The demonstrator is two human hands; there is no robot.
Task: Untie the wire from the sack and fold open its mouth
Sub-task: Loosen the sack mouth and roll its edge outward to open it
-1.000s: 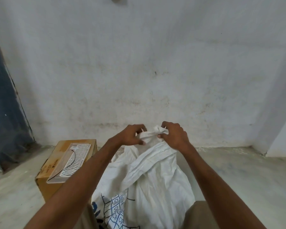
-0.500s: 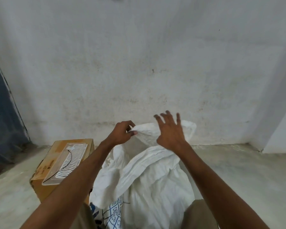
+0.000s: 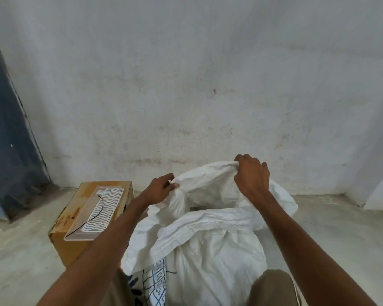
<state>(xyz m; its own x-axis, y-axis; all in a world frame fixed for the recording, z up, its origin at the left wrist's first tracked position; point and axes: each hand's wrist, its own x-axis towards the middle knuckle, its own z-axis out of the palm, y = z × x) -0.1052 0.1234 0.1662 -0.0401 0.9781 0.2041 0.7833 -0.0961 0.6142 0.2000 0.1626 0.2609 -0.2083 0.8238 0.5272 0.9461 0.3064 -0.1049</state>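
A white woven sack (image 3: 217, 257) with blue print low on its front stands on the floor between my knees. Its mouth gapes open, and the near rim is turned down in a thick fold. My left hand (image 3: 161, 189) pinches the rim at the mouth's left side. My right hand (image 3: 251, 174) grips the far rim and holds it up. A thin black wire (image 3: 93, 214) lies loose on the clear plate on top of the box at left. What is inside the sack is too dark to tell.
A cardboard box (image 3: 75, 237) stands left of the sack, touching it, with a clear plate (image 3: 100, 212) bearing white wavy lines on top. A stained white wall (image 3: 186, 96) rises just behind. A dark blue panel (image 3: 7, 138) leans at far left. Bare concrete floor (image 3: 341, 235) lies to the right.
The mouth went from bunched between both hands to spread wide. My right hand let go, opened, then took hold of the far rim; my left hand kept its pinch and moved left.
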